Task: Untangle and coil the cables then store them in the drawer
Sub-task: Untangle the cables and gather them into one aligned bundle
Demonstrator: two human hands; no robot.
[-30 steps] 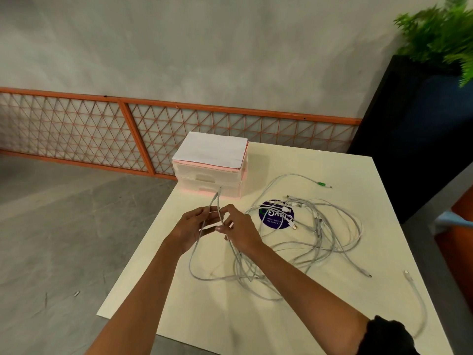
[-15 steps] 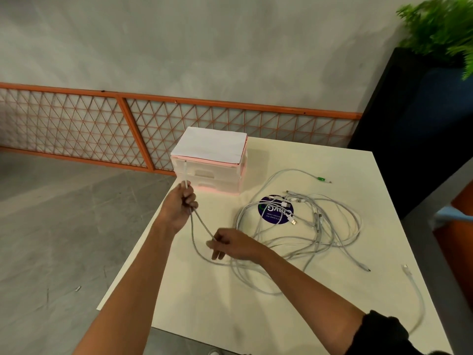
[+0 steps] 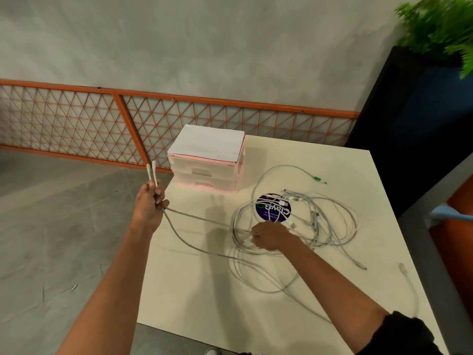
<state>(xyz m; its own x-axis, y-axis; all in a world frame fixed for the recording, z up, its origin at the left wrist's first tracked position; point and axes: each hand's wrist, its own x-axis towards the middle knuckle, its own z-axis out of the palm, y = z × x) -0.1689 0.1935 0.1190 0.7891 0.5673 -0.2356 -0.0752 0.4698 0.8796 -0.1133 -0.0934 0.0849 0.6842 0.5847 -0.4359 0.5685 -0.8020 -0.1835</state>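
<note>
Drawing one cable (image 3: 179, 212) clear of the tangle (image 3: 320, 221) mid-bench (image 3: 204, 290), I want slow, even tension here so no loop cinches into a knot. My left hand (image 3: 150, 203) is raised just off the bench's left edge, clenched around both plugs, which poke up above the fist. My right hand (image 3: 268, 237) sits knuckles-up on the tangle's left side, fingers curled onto a strand. The drawer box (image 3: 207, 162) stands shut at the far left corner.

Head view, forward and down, table (image 3: 194, 290) apparently close
</note>
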